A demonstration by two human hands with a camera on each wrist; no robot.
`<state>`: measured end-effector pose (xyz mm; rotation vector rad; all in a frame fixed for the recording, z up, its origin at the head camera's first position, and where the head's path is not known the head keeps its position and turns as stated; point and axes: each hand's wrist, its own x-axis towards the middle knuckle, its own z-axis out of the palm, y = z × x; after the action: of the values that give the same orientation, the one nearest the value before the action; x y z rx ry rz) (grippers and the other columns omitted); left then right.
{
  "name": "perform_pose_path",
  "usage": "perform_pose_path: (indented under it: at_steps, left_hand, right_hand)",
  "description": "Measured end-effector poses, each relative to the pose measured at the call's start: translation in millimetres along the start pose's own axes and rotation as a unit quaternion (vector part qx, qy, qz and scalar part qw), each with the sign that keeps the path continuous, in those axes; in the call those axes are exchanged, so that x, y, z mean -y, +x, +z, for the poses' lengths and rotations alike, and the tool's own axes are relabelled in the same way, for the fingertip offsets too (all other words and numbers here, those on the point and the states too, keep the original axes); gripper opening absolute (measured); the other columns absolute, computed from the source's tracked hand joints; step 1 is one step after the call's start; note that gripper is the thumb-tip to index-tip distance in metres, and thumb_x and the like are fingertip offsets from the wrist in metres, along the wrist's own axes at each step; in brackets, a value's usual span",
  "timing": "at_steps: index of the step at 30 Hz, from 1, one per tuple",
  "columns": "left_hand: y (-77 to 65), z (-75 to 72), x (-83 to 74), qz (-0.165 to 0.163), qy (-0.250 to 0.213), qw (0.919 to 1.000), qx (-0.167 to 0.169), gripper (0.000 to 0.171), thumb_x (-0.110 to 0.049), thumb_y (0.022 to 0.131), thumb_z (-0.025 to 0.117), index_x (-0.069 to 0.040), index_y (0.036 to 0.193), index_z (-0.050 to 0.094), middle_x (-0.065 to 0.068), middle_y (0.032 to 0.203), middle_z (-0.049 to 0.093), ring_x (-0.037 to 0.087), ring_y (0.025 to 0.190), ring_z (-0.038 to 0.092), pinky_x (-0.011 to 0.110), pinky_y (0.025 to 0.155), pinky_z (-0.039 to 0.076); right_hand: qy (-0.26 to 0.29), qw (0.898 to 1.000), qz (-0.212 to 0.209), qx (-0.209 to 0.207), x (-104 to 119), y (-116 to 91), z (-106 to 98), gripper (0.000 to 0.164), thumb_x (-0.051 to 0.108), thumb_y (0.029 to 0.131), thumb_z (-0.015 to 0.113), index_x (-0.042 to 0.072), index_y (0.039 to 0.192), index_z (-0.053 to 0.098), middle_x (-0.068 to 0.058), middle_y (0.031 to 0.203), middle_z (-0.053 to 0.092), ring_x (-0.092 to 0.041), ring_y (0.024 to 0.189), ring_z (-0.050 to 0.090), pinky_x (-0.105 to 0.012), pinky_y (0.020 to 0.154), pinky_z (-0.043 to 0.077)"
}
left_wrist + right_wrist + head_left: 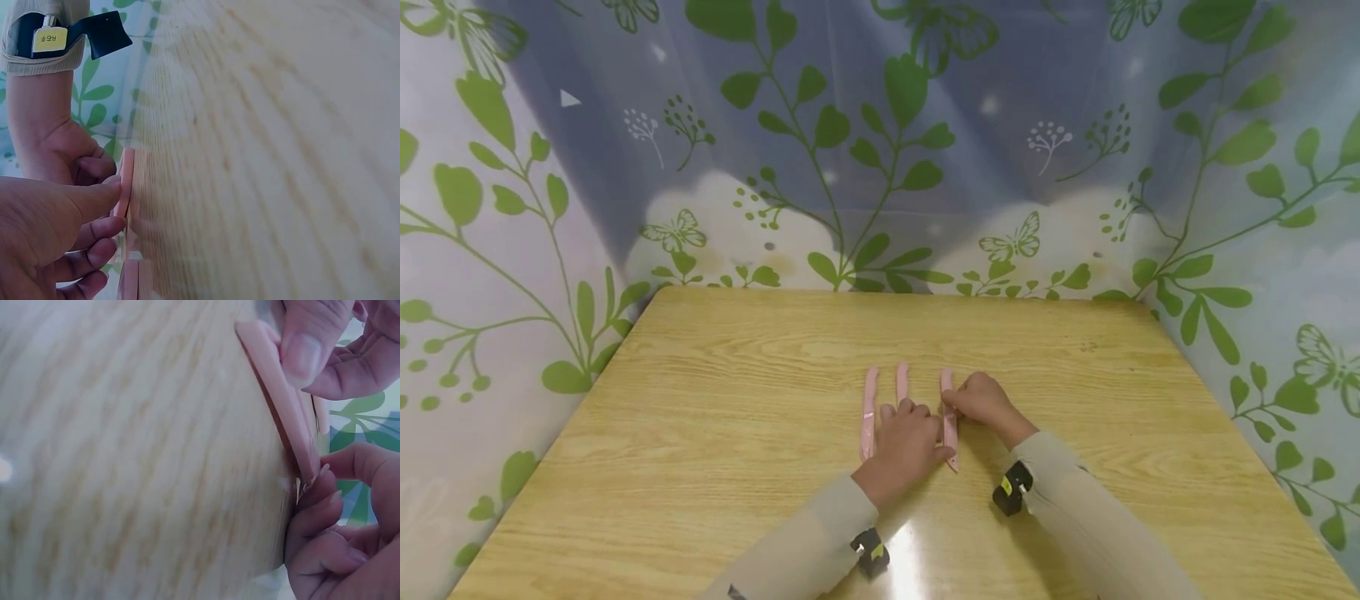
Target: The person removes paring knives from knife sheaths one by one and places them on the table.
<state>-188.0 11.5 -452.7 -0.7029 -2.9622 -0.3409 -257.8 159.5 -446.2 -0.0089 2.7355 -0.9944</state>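
Note:
Three slim pink knives with pink blade covers lie side by side on the wooden table. The right knife (949, 429) has both hands at it. My left hand (906, 443) pinches its lower, covered part between thumb and fingers. Higher up, near the handle, my right hand (987, 402) grips the same knife; in the right wrist view my right fingertips (319, 487) meet at its edge. The middle knife (902, 382) is partly hidden behind my left hand. Just left of that hand lies the left knife (869, 417), with its handle pointing away from me.
The wood-grain table (715, 400) stretches out around the knives on all sides. A patterned cloth (850, 167) with green leaves and butterflies hangs behind the table and along both sides. Light reflects off the table near the front.

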Motion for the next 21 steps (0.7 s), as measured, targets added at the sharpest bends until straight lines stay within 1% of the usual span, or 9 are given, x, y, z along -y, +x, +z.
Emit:
perform_pose_path:
  at_steps: [4, 7, 10, 11, 15, 21]
  left_hand:
    - [1.0, 1.0, -0.9, -0.006, 0.001, 1.0000, 0.001, 0.030, -0.049, 0.081, 0.069, -0.022, 0.071, 0.060, -0.005, 0.082, 0.058, 0.019, 0.079, 0.042, 0.035, 0.064, 0.028]
    - [1.8, 2.3, -1.8, -0.011, 0.012, 0.9998, 0.007, 0.031, -0.050, 0.082, 0.068, -0.019, 0.085, 0.066, -0.003, 0.087, 0.061, 0.019, 0.081, 0.043, 0.035, 0.065, 0.028]
    - [2.4, 3.8, -2.5, -0.012, 0.025, 0.9995, 0.013, 0.040, -0.052, 0.082, 0.066, -0.016, 0.099, 0.068, -0.002, 0.092, 0.063, 0.020, 0.083, 0.044, 0.035, 0.066, 0.029]
    - [2.7, 4.2, -2.5, -0.011, 0.028, 0.9994, 0.014, 0.042, -0.053, 0.082, 0.065, -0.015, 0.102, 0.068, -0.001, 0.093, 0.063, 0.020, 0.083, 0.044, 0.035, 0.066, 0.029]
    - [2.9, 6.6, -1.6, -0.009, 0.030, 0.9994, 0.011, 0.043, -0.054, 0.082, 0.065, -0.016, 0.103, 0.067, -0.003, 0.093, 0.063, 0.019, 0.084, 0.044, 0.035, 0.066, 0.028]
    - [2.2, 7.3, -0.2, -0.006, 0.021, 0.9998, 0.002, 0.046, -0.054, 0.081, 0.066, -0.017, 0.108, 0.066, -0.002, 0.096, 0.065, 0.020, 0.086, 0.046, 0.035, 0.065, 0.029]
  right_hand:
    - [0.024, 1.000, 0.000, 0.001, -1.7, 1.0, 0.3, 0.035, 0.015, 0.076, 0.059, 0.013, 0.043, 0.047, 0.007, 0.040, 0.038, -0.008, 0.040, 0.031, -0.020, 0.038, 0.025]
    - [0.031, 1.000, 0.000, 0.004, -4.2, 2.9, 1.1, 0.036, 0.014, 0.075, 0.058, 0.015, 0.041, 0.044, 0.009, 0.039, 0.036, -0.007, 0.039, 0.030, -0.019, 0.038, 0.024]
    - [0.033, 0.999, 0.001, 0.008, -6.0, 4.5, 1.7, 0.037, 0.013, 0.074, 0.057, 0.016, 0.041, 0.042, 0.009, 0.039, 0.035, -0.007, 0.039, 0.029, -0.019, 0.039, 0.024]
    - [0.033, 0.999, 0.000, 0.008, -6.3, 4.8, 1.8, 0.037, 0.013, 0.074, 0.057, 0.016, 0.041, 0.042, 0.009, 0.040, 0.035, -0.007, 0.040, 0.029, -0.019, 0.039, 0.024]
    - [0.049, 0.999, 0.006, 0.015, -8.3, 5.8, 2.0, 0.034, 0.014, 0.074, 0.058, 0.014, 0.043, 0.044, 0.008, 0.041, 0.036, -0.007, 0.040, 0.028, -0.020, 0.038, 0.022]
    - [0.057, 0.998, -0.006, 0.027, -10.1, 6.1, 2.5, 0.033, 0.018, 0.077, 0.067, 0.010, 0.048, 0.054, 0.005, 0.045, 0.045, -0.007, 0.043, 0.033, -0.020, 0.041, 0.027]
